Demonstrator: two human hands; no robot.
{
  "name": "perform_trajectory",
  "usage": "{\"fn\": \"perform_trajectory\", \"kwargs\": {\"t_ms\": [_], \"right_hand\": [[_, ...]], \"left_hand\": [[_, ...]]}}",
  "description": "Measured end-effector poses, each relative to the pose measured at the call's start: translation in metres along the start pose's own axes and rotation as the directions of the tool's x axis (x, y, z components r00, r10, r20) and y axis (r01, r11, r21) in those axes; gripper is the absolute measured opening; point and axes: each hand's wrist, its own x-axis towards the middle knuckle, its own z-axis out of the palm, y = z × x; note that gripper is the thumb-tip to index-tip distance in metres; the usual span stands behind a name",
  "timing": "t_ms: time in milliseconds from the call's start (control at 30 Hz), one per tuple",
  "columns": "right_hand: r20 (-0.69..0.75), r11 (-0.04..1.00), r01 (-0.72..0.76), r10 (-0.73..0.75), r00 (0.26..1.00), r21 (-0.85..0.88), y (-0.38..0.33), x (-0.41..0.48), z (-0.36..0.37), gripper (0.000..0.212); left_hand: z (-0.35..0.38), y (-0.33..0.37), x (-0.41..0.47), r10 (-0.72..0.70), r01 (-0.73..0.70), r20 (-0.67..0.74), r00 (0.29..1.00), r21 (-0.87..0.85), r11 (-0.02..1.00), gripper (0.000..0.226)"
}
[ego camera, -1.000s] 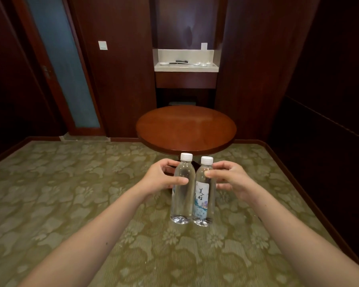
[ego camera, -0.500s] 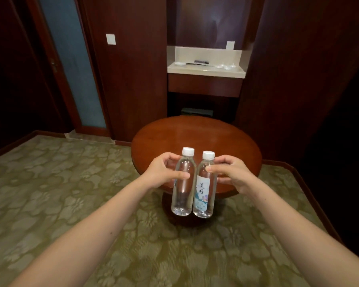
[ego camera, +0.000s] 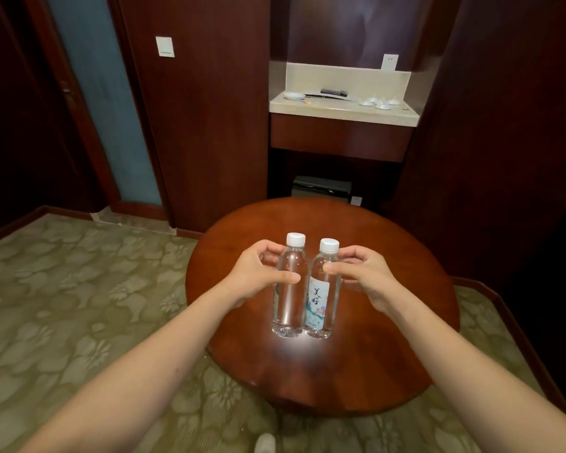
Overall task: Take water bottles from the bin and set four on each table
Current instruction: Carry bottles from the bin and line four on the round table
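Two clear water bottles with white caps stand upright side by side over the round wooden table (ego camera: 389, 322). My left hand (ego camera: 255, 276) grips the left bottle (ego camera: 288, 308) near its shoulder. My right hand (ego camera: 363, 276) grips the right bottle (ego camera: 321, 312), whose label with dark characters faces me. The bottles touch each other. Whether their bases rest on the tabletop or hover just above it I cannot tell. No bin is in view.
Behind the table a wall niche holds a pale counter (ego camera: 343, 107) with small white dishes and a dark flat object. A dark box (ego camera: 321, 188) sits under it. Patterned green carpet (ego camera: 79, 305) spreads to the left. A glass-panelled door (ego camera: 102, 103) stands at far left.
I have come closer to the round table. Both bottles, earlier held over the carpet in front of it, are over the middle of the tabletop now. My grips are unchanged.
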Motion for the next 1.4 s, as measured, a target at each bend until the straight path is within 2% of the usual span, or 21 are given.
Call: {"fn": "perform_trajectory", "kwargs": {"t_ms": [100, 167, 233, 433, 700, 1033, 1167, 1267, 1400], "right_hand": [[-0.031, 1.0, 0.004, -0.004, 1.0, 0.007, -0.005, 0.073, 0.005, 0.035], [-0.071, 1.0, -0.017, 0.018, 0.997, 0.008, -0.002, 0.175, 0.009, 0.035], [-0.079, 1.0, -0.014, 0.014, 0.997, -0.002, 0.002, 0.225, 0.011, 0.035], [-0.122, 0.998, 0.058, -0.06, 0.991, -0.017, 0.011, 0.246, 0.013, 0.039], [-0.113, 1.0, 0.004, -0.005, 0.994, -0.012, 0.058, 0.341, 0.019, 0.041], [-0.108, 1.0, -0.026, 0.025, 0.994, -0.006, 0.097, 0.371, 0.022, 0.046], [-0.097, 0.999, -0.046, 0.047, 0.994, 0.019, 0.105, 0.368, 0.02, 0.049], [-0.081, 0.998, -0.063, 0.063, 0.995, 0.0, 0.103, 0.365, 0.02, 0.05], [-0.049, 0.991, -0.03, 0.024, 0.999, -0.133, 0.087, 0.364, 0.019, 0.045]], "left_hand": [[-0.014, -0.004, 0.075, 0.003, -0.003, -0.012, 1.0, 0.023, 1.0, 0.056], [-0.029, -0.02, 0.179, -0.026, 0.025, 0.018, 1.0, 0.046, 0.999, 0.056], [-0.034, -0.028, 0.228, -0.047, 0.045, 0.044, 0.998, 0.059, 0.997, 0.056], [-0.031, -0.038, 0.247, 0.006, -0.007, 0.02, 1.0, 0.036, 0.999, 0.055], [-0.023, -0.104, 0.337, -0.063, 0.062, 0.009, 0.998, 0.072, 0.995, 0.062], [-0.005, -0.149, 0.353, -0.088, 0.09, -0.022, 0.996, 0.082, 0.993, 0.07], [-0.002, -0.152, 0.346, -0.084, 0.082, 0.01, 0.996, 0.125, 0.989, 0.073], [-0.001, -0.149, 0.343, -0.085, 0.075, 0.057, 0.995, 0.16, 0.984, 0.086], [-0.003, -0.134, 0.341, -0.092, 0.056, 0.133, 0.987, 0.251, 0.966, 0.08]]}}
